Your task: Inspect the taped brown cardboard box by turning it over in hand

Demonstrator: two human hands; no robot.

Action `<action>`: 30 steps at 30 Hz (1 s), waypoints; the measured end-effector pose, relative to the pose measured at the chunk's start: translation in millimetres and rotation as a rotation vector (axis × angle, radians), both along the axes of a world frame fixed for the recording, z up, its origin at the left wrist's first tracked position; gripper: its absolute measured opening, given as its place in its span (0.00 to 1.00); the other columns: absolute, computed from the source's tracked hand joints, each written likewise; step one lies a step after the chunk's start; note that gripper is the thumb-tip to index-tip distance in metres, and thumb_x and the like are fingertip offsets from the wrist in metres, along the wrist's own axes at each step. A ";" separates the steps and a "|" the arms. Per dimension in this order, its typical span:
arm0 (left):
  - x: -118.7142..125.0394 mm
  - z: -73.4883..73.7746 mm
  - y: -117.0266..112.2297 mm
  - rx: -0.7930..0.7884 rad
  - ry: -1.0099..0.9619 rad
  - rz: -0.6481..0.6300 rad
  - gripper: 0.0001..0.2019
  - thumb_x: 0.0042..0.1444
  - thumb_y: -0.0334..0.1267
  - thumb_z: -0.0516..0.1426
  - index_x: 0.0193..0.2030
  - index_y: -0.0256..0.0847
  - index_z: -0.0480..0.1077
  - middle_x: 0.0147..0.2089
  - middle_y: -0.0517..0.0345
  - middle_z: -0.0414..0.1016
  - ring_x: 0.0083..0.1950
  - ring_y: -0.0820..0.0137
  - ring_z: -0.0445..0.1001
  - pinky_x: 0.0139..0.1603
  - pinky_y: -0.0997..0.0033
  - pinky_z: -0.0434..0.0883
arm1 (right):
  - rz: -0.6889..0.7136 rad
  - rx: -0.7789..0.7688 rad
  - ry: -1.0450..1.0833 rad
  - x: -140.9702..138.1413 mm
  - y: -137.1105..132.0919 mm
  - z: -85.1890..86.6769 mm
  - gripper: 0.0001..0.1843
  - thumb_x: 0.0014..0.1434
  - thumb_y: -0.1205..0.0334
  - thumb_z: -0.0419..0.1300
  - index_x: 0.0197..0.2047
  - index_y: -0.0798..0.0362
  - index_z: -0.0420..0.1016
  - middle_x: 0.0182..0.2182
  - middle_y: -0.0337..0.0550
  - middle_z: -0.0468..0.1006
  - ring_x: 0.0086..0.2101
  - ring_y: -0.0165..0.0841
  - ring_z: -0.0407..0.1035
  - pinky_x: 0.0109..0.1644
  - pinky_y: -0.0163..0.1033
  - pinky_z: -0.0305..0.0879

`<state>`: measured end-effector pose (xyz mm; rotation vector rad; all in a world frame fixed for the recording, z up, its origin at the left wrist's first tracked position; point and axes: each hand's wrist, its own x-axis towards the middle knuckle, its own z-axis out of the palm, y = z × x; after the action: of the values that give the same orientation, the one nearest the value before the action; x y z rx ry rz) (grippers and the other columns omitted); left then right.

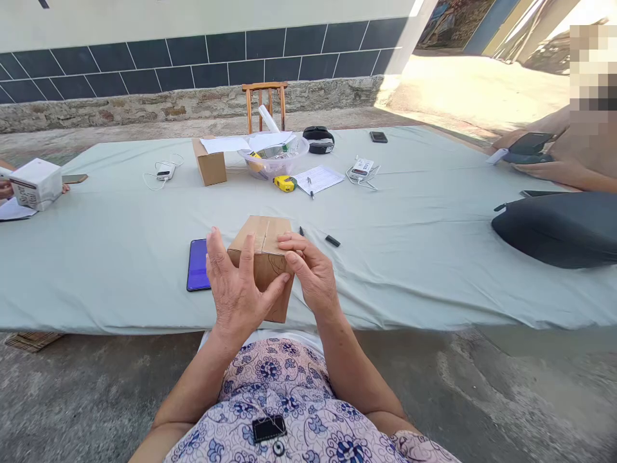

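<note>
A small brown cardboard box (pixel 276 275) stands on the cloth-covered table in front of me, with a seam across its top and dark scribbled lines on its near side. My left hand (pixel 237 286) is at its left side, fingers spread and raised, the thumb reaching across the near face. At the right top edge, my right hand (pixel 312 270) grips the box between fingers on top and thumb in front. Left of the box lies a phone (pixel 196 265) with a lit purple screen, partly behind my left hand. A black pen (pixel 301 231) and a black cap (pixel 332 240) lie beyond my right hand.
Farther back are another cardboard box (pixel 212 168), a clear plastic basket (pixel 277 166) with papers, a yellow tape measure (pixel 285 184), a paper sheet (pixel 322 179) and a black headband-like device (pixel 319 139). A black bag (pixel 559 228) lies right. One person holds a white box (pixel 36 184) at left; another sits right.
</note>
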<state>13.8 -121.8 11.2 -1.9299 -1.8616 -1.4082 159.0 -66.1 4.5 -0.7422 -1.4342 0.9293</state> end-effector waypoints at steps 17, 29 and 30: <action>-1.2 -0.4 -5.4 0.083 0.206 -0.070 0.29 0.55 0.40 0.66 0.64 0.44 0.70 0.79 0.36 0.56 0.80 0.35 0.52 0.74 0.30 0.55 | -0.002 0.126 -0.181 5.7 7.6 -9.6 0.18 0.70 0.41 0.59 0.50 0.41 0.83 0.57 0.46 0.81 0.62 0.42 0.72 0.72 0.57 0.63; -45.7 12.9 -3.9 0.191 0.005 -0.287 0.25 0.55 0.39 0.60 0.61 0.46 0.70 0.81 0.46 0.50 0.81 0.43 0.51 0.77 0.36 0.56 | -0.198 -0.276 -0.121 32.6 43.8 -35.2 0.35 0.60 0.28 0.60 0.57 0.46 0.77 0.58 0.50 0.79 0.61 0.47 0.69 0.66 0.57 0.65; -51.7 11.2 -2.2 0.189 -0.035 -0.308 0.25 0.56 0.39 0.60 0.61 0.46 0.71 0.82 0.47 0.50 0.81 0.44 0.51 0.77 0.37 0.56 | -0.175 -0.304 -0.078 33.5 43.7 -34.5 0.33 0.60 0.28 0.60 0.54 0.46 0.78 0.54 0.48 0.81 0.58 0.46 0.71 0.62 0.53 0.68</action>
<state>-38.0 -124.0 22.4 -2.1726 -1.4266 -1.6424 192.5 -22.4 -29.9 -1.1229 -1.2847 1.0015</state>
